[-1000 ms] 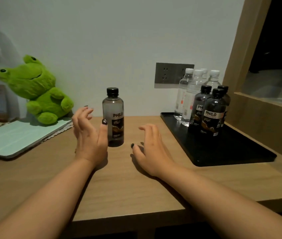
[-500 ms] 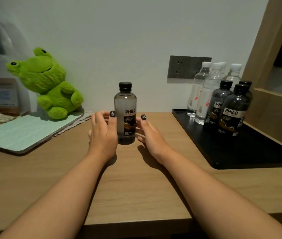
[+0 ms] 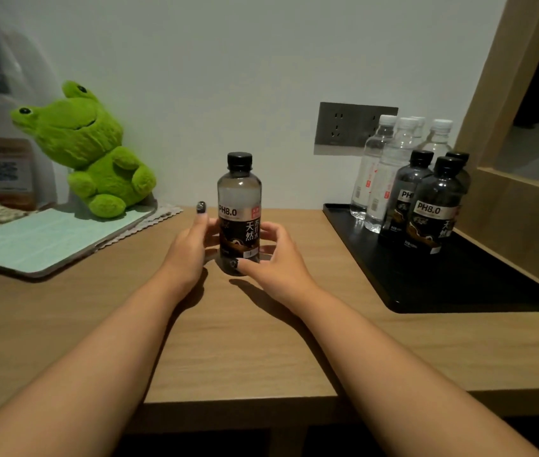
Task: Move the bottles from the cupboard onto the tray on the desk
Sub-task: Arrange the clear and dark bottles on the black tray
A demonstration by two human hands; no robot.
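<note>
Dark bottle (image 3: 239, 212) upright between both hands (image 3: 274, 255), gripped.

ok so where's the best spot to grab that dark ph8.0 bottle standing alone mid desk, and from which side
Grip the dark PH8.0 bottle round its labelled lower body, coming in level from the right. It stands upright, and the body is round and wide where the neck is narrow. The right hand already curls there with the left hand opposite; the tray lies to the right, so that side probably suits the carry.
</note>
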